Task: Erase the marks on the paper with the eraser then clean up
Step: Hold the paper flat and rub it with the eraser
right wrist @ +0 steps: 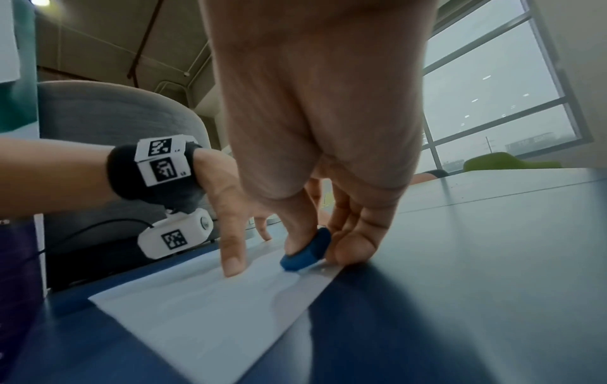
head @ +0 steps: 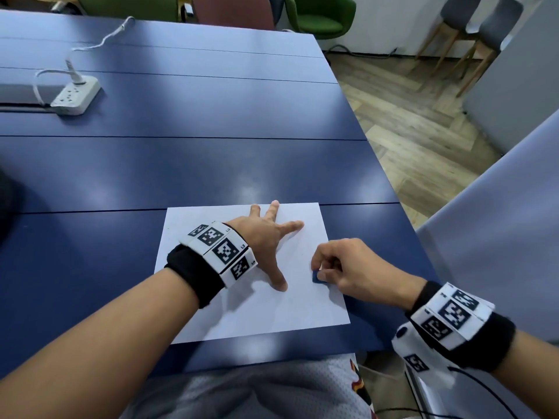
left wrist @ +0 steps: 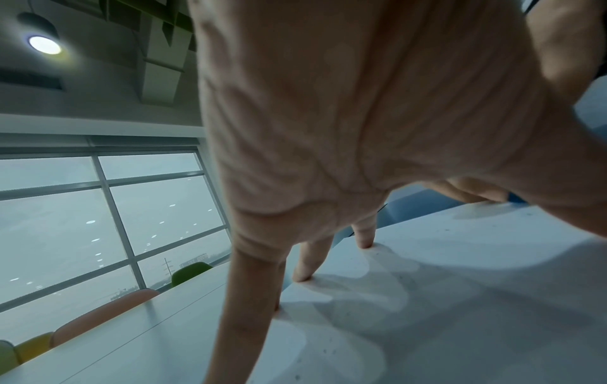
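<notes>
A white sheet of paper (head: 260, 309) lies on the blue table (head: 211, 164) near its front edge. My left hand (head: 266, 237) is spread flat on the sheet, fingers straight and fingertips pressing down; the left wrist view shows those fingertips (left wrist: 300, 276) on the paper (left wrist: 459, 298). My right hand (head: 341, 267) pinches a small blue eraser (head: 318, 277) between thumb and fingers, its lower edge on the sheet near the right edge. In the right wrist view the blue eraser (right wrist: 307, 250) stands tilted on the paper (right wrist: 210, 304). No marks show on the sheet.
A white power strip (head: 75, 96) with a plugged-in cable sits at the table's far left. The table's right edge (head: 378, 164) drops to a wooden floor. Green and pink chairs (head: 320, 13) stand beyond the far end. A grey panel (head: 499, 237) rises at right.
</notes>
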`<state>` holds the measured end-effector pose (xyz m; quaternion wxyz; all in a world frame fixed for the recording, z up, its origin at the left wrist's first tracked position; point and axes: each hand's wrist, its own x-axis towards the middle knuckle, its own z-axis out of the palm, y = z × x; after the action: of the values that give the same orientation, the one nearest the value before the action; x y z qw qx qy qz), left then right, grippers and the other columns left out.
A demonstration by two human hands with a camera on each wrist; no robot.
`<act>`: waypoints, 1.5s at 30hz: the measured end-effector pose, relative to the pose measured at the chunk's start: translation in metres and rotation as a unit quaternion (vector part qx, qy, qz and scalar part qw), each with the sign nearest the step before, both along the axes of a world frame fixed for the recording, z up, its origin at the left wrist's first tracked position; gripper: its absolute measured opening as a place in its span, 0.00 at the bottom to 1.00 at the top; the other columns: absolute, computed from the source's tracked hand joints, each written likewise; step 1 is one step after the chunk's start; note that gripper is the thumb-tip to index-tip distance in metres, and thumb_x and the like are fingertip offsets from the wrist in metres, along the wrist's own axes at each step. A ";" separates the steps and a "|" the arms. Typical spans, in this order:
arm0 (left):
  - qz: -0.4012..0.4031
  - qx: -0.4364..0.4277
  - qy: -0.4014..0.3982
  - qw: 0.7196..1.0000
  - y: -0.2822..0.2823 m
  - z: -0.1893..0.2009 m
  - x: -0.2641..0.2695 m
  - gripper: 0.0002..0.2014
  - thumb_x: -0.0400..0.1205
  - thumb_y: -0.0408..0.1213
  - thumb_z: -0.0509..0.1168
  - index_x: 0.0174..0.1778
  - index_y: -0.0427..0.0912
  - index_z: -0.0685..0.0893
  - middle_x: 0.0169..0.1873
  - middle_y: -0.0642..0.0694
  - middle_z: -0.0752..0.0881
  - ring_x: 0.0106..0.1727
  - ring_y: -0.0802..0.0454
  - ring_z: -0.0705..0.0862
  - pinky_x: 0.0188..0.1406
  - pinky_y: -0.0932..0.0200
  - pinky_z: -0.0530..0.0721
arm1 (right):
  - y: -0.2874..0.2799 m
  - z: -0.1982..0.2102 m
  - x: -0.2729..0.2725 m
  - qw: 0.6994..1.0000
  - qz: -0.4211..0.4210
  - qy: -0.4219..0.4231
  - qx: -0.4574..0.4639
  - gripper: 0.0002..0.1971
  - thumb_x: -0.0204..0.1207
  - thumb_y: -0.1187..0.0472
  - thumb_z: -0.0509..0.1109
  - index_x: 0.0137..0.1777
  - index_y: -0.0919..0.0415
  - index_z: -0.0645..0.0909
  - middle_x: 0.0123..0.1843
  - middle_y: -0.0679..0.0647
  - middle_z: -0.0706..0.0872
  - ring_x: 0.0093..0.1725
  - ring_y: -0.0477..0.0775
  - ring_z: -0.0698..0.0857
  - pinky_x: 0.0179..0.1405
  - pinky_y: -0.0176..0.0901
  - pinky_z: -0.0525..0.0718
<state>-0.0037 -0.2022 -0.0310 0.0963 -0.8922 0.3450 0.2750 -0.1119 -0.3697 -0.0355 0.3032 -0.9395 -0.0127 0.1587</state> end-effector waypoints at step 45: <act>-0.005 0.008 0.001 1.000 -0.001 -0.002 0.001 0.65 0.56 0.70 0.78 0.81 0.74 0.40 0.85 0.44 0.37 0.84 0.34 0.47 0.68 0.31 0.75 | -0.006 0.003 -0.004 0.999 -0.033 -0.026 -0.014 0.06 0.74 0.67 0.69 0.45 0.58 0.87 0.36 0.48 0.86 0.35 0.44 0.83 0.38 0.36 0.83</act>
<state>-0.0024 -0.2036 -0.0325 0.1047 -0.8892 0.3473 0.2787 -0.1156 -0.3756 -0.0327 0.2945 -0.9474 0.0131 0.1245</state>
